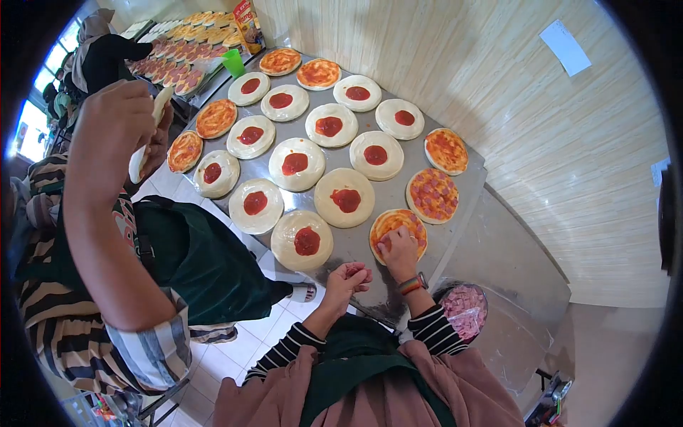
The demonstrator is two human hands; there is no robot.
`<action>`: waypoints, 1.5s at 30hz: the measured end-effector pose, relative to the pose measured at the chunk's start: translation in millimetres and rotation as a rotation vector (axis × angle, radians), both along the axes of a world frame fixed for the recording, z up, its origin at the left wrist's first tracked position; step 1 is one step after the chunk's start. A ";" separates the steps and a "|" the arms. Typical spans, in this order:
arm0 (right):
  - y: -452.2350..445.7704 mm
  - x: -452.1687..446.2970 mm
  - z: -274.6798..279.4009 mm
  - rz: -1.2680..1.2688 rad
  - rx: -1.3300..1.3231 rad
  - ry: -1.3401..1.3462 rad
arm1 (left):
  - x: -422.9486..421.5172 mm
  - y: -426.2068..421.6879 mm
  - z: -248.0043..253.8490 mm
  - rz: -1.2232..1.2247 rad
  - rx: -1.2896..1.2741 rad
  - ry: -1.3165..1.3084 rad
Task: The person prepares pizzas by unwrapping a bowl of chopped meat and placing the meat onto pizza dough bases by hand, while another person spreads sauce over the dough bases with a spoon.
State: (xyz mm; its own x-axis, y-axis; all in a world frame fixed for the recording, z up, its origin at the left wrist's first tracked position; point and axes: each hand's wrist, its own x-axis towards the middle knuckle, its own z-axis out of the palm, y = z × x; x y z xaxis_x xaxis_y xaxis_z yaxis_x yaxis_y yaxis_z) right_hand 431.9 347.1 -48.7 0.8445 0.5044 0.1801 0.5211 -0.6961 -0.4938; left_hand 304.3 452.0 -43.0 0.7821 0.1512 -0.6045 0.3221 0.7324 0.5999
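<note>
"Where's the sauced round point(384, 226)?"
"Four o'clock on the counter point(388, 285), under the right hand's point(403, 249) bunched fingers. Left hand point(346, 283), six o'clock: fingers curled together, contents unclear."
"Risk?"
"Reaching toward twelve could drag a cuff point(434, 327) through sauce point(346, 200)."

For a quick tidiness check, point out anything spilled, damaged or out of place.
Nothing looks plainly spilled or damaged. One oddity: clear plastic seems to lie on the pink meat pieces in the round container near the table; it might get mixed in.
</note>
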 end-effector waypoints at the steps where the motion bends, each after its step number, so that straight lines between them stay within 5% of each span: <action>1: 0.2 -1.7 6.5 -0.013 0.050 -0.046 | 1.2 -0.4 0.2 0.001 0.000 0.000; 5: -10.4 -8.7 25.6 0.087 0.227 0.239 | 7.9 -1.8 -1.1 0.032 0.051 0.012; 7: -15.3 -16.4 46.7 0.227 0.198 0.716 | 10.5 -3.8 -3.1 0.029 0.062 -0.002; 10: -19.4 -19.6 26.1 0.134 0.328 0.820 | 13.7 -6.5 -5.3 0.023 0.078 -0.007; 16: -12.4 9.8 -10.5 0.020 0.261 0.378 | 11.8 -6.9 -6.5 0.102 -0.006 -0.013; 23: 8.0 22.6 -15.2 0.028 -0.025 0.256 | 4.9 -2.9 -11.0 0.104 -0.004 -0.037; 25: 11.9 19.9 -9.8 0.004 -0.002 -0.018 | 4.8 -2.6 -8.6 0.101 0.009 -0.028; 29: 11.2 12.1 8.7 0.033 0.130 -0.058 | 9.0 0.5 -0.8 0.103 0.011 -0.002; 34: -5.6 -7.8 38.1 0.243 0.172 0.612 | 16.6 -3.1 -5.5 0.081 0.062 -0.017; 37: -8.5 -6.5 36.1 0.128 0.195 0.725 | 19.5 -7.2 -5.5 0.094 0.054 -0.019; 45: 3.3 36.7 -14.6 0.045 0.190 0.321 | 14.7 -7.5 -2.2 0.099 -0.168 -0.077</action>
